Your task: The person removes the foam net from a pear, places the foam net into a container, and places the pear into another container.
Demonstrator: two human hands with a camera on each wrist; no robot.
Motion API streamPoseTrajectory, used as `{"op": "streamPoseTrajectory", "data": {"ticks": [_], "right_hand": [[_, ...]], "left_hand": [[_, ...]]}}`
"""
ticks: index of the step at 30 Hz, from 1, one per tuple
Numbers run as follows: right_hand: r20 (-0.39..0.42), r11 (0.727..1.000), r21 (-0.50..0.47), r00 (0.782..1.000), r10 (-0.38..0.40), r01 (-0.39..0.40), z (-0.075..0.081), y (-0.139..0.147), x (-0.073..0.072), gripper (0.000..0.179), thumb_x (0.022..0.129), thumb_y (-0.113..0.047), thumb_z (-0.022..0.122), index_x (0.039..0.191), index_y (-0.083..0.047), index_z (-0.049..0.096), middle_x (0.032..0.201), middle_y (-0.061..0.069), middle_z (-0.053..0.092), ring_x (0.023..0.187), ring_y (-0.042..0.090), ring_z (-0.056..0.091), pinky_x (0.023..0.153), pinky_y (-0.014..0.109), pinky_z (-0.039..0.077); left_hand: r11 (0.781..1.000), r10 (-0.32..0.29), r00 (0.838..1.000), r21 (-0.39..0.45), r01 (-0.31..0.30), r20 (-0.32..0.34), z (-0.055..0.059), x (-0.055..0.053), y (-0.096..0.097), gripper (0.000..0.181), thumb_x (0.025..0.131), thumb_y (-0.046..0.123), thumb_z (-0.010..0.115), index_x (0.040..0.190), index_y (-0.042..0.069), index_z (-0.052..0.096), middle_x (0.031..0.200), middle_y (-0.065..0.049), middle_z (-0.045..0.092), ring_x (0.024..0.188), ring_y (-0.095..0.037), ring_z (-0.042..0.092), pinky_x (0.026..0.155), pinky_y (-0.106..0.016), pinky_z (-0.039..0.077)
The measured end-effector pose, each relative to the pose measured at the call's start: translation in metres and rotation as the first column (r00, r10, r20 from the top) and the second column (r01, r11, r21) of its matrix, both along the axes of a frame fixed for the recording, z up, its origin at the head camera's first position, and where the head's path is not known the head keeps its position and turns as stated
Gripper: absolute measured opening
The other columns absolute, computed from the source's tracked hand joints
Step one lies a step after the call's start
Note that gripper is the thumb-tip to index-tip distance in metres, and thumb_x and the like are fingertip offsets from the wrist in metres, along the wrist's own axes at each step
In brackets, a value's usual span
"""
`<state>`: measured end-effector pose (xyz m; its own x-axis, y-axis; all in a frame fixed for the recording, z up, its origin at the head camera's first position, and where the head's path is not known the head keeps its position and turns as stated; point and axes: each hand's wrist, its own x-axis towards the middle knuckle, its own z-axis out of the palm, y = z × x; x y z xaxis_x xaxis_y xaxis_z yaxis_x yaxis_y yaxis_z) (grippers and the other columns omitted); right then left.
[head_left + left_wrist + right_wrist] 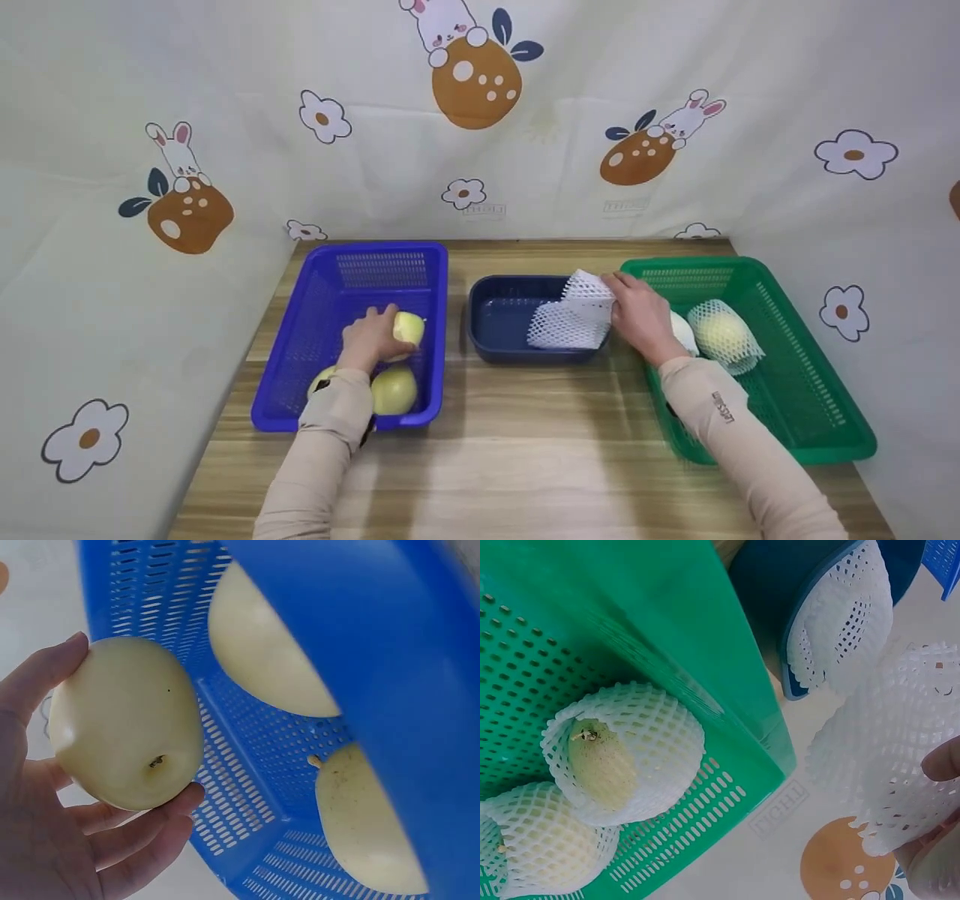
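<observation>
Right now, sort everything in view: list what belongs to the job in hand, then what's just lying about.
In the job:
left grip, holding a bare fruit
right grip, holding a foam net
blue basket with more bare fruit
navy box with foam netting
green basket with netted fruit

Only surroundings:
wooden table
printed curtain behind

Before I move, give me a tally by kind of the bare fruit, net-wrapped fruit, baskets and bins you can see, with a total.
Bare fruit, in or over the blue basket: 3
Net-wrapped fruit, in the green basket: 2
Baskets, one blue, one green: 2
Navy bin: 1
Total: 8
</observation>
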<state>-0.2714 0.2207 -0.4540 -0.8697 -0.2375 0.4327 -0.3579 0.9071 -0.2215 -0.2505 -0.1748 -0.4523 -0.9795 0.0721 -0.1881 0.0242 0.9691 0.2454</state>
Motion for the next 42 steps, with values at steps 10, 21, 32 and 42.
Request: {"op": "streamPoseTrajectory", "data": {"ticks": [10, 21, 32, 42], "right_hand": [[-0.041, 1.000, 0.023, 0.999, -0.014, 0.015, -0.001, -0.008, -0.006, 0.036, 0.077, 0.002, 0.051, 0.111, -0.006, 0.060, 0.110, 0.015, 0.056, 0.090, 0.036, 0.055, 0.057, 0.048, 0.046], [-0.011, 1.000, 0.016, 1.000, -0.010, 0.010, -0.003, -0.014, -0.010, 0.038, 0.075, 0.005, 0.052, 0.112, -0.005, 0.059, 0.110, 0.015, 0.056, 0.092, 0.035, 0.054, 0.056, 0.048, 0.046], [-0.003, 0.999, -0.007, 0.999, -0.053, 0.053, -0.004, -0.022, -0.018, 0.040, 0.077, 0.003, 0.053, 0.117, -0.004, 0.055, 0.115, 0.018, 0.053, 0.096, 0.037, 0.051, 0.062, 0.051, 0.046], [-0.113, 0.999, 0.000, 0.992, -0.049, 0.049, -0.019, -0.037, -0.023, 0.037, 0.077, 0.003, 0.055, 0.114, -0.004, 0.056, 0.115, 0.019, 0.052, 0.105, 0.035, 0.046, 0.068, 0.047, 0.046]], "left_hand": [[0.998, -0.013, 0.996, -0.054, 0.018, 0.087, 0.005, -0.009, 0.001, 0.082, 0.070, 0.040, 0.069, 0.133, 0.001, 0.034, 0.122, -0.031, 0.038, 0.104, -0.047, 0.042, 0.080, -0.056, 0.035], [0.995, -0.005, 0.990, -0.097, 0.019, 0.143, -0.004, -0.015, 0.001, 0.080, 0.068, 0.038, 0.070, 0.130, 0.001, 0.036, 0.118, -0.031, 0.041, 0.103, -0.046, 0.044, 0.079, -0.054, 0.038], [0.993, -0.014, 0.985, -0.117, 0.035, 0.174, -0.013, -0.016, 0.002, 0.081, 0.066, 0.032, 0.073, 0.131, 0.000, 0.035, 0.117, -0.031, 0.042, 0.103, -0.046, 0.044, 0.078, -0.053, 0.039], [0.988, -0.014, 0.973, -0.146, 0.049, 0.232, -0.017, -0.018, 0.005, 0.078, 0.069, 0.030, 0.073, 0.131, 0.002, 0.035, 0.121, -0.029, 0.041, 0.104, -0.047, 0.043, 0.073, -0.057, 0.039]]}}
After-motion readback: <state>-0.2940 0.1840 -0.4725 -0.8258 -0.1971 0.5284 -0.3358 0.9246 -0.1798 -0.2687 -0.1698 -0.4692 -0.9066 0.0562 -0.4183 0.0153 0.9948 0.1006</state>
